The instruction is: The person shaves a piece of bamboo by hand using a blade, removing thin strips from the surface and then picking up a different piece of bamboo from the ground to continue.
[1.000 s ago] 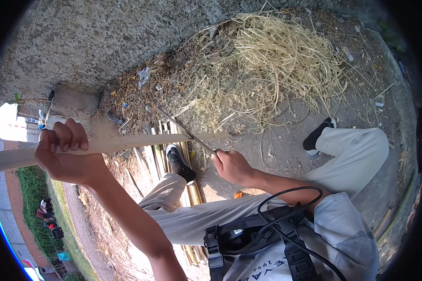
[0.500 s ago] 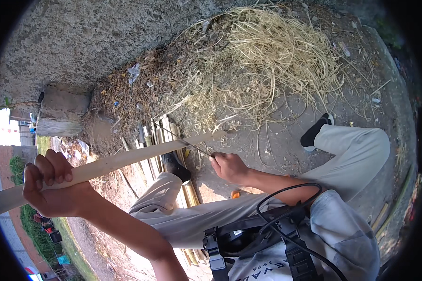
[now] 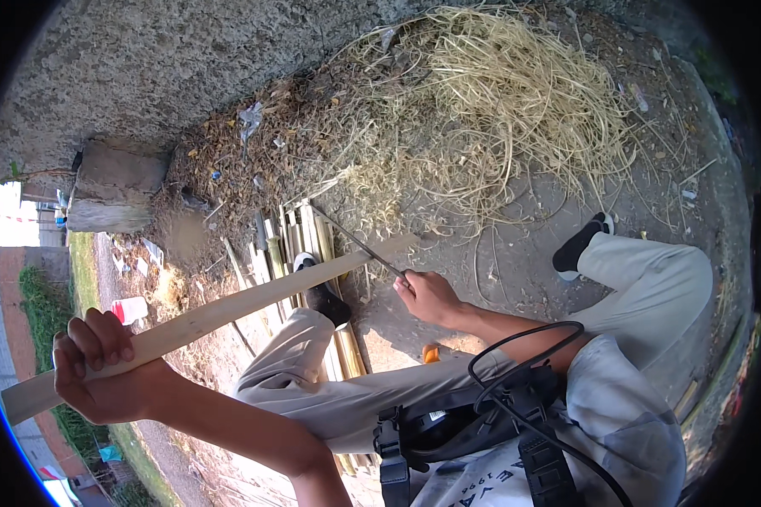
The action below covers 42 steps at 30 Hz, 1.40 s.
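My left hand (image 3: 101, 363) is wrapped round a long, flat, pale strip of bamboo or wood (image 3: 228, 313) close to its left end. The strip slants up to the right across the view, over my lower leg and shoe. In my right hand (image 3: 431, 300) is a knife (image 3: 347, 233) with a long, thin, dark blade; the fingers cover its handle. The blade crosses the strip not far from its right end and appears to touch it. Its tip points up and left.
A heap of pale shavings (image 3: 524, 93) lies beyond my hands, beside a rough wall (image 3: 186, 59). Split bamboo pieces (image 3: 275, 258) lie under the strip. A stone block (image 3: 123, 182) and a red-and-white container (image 3: 129, 310) are at the left. A small orange object (image 3: 431, 353) lies near my leg.
The blade has slid along the strip toward its right end as my right hand moved right. My left hand sits slightly lower, and the strip's left end now shows. The whole view shifted a little.
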{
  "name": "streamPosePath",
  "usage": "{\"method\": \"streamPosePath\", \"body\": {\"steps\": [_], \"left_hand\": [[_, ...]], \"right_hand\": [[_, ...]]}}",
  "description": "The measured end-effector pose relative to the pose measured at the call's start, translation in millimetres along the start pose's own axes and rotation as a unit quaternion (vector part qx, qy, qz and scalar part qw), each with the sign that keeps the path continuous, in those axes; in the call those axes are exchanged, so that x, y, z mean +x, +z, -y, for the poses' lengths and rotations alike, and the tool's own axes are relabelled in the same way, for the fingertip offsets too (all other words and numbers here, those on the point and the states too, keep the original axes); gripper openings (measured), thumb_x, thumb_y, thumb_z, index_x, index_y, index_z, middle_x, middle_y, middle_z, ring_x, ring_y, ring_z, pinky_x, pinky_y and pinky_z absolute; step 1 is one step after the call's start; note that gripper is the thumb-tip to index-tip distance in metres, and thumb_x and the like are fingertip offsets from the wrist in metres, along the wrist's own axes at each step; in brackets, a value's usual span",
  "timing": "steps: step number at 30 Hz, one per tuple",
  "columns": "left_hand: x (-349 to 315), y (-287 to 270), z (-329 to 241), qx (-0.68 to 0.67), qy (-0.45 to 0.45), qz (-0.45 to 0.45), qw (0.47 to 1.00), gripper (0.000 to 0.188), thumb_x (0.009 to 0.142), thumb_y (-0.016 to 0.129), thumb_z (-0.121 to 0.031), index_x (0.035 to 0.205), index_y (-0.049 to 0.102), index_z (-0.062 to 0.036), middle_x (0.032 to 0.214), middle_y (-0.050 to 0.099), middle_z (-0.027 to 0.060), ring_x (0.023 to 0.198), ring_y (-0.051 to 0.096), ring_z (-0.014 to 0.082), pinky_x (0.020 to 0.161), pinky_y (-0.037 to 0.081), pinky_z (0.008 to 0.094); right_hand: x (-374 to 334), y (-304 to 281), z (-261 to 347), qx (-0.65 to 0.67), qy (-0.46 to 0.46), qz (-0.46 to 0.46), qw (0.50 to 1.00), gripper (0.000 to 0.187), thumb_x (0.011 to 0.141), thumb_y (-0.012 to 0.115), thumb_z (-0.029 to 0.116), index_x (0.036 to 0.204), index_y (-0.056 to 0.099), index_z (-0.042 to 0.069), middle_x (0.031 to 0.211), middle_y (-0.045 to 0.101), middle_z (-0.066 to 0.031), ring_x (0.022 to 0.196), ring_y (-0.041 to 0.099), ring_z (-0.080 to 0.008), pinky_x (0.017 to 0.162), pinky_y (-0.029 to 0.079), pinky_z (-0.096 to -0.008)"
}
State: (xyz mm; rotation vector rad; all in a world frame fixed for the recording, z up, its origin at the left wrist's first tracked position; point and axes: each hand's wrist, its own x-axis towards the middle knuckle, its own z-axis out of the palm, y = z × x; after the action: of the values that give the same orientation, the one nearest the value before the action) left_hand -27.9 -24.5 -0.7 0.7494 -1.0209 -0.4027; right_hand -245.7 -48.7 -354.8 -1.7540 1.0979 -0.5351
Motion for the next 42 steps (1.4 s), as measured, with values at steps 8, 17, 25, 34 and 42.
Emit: {"method": "streamPosePath", "body": {"steps": [8,17,25,34,42], "left_hand": [[-2,-51,-2,0.036,0.013,-0.096,0.995,0.03,0.083,0.047,-0.018,0.061,0.027,-0.0164,0.051,0.025,-0.0001,0.042,0.024,0.0093,0.034,0.023,0.0209],[-3,-46,-3,0.041,0.013,-0.097,0.994,0.03,0.084,0.047,-0.018,0.061,0.028,-0.0162,0.051,0.026,-0.0005,0.042,0.024,0.0092,0.033,0.023,0.0202],[-5,-49,-1,0.044,0.015,-0.095,0.994,0.03,0.084,0.046,-0.018,0.061,0.027,-0.0169,0.051,0.025,-0.0007,0.042,0.024,0.0086,0.034,0.023,0.0199],[-12,-15,-4,0.051,0.036,-0.076,0.995,0.03,0.085,0.046,-0.019,0.063,0.026,-0.016,0.053,0.026,-0.0005,0.043,0.023,0.0086,0.034,0.023,0.0198],[-14,-1,-5,0.011,0.02,-0.025,0.999,0.029,0.085,0.046,-0.017,0.063,0.027,-0.0148,0.054,0.025,0.0001,0.045,0.023,0.009,0.036,0.023,0.0209]], "right_hand": [[12,-8,-48,-0.047,0.27,0.107,0.956,0.034,0.092,0.047,0.031,0.081,0.056,0.0,0.073,0.063,-0.0177,0.067,0.063,-0.0329,0.06,0.049,-0.0439],[18,15,-85,0.441,0.385,0.075,0.807,0.034,0.1,0.034,0.033,0.089,0.047,0.004,0.061,0.046,-0.002,0.044,0.041,-0.0098,0.04,0.039,-0.0256],[19,11,-38,0.495,0.328,0.162,0.788,0.032,0.099,0.038,0.036,0.09,0.048,0.007,0.061,0.043,0.0025,0.045,0.039,-0.0056,0.039,0.035,-0.0218],[9,9,-6,-0.06,0.03,0.001,0.998,0.026,0.087,0.057,0.023,0.097,0.057,-0.001,0.073,0.06,-0.0186,0.069,0.06,-0.0367,0.065,0.046,-0.0443],[-6,14,-31,0.016,0.085,0.034,0.996,0.034,0.085,0.061,0.032,0.102,0.06,0.003,0.066,0.062,-0.0154,0.06,0.06,-0.0343,0.056,0.045,-0.0421]]}}
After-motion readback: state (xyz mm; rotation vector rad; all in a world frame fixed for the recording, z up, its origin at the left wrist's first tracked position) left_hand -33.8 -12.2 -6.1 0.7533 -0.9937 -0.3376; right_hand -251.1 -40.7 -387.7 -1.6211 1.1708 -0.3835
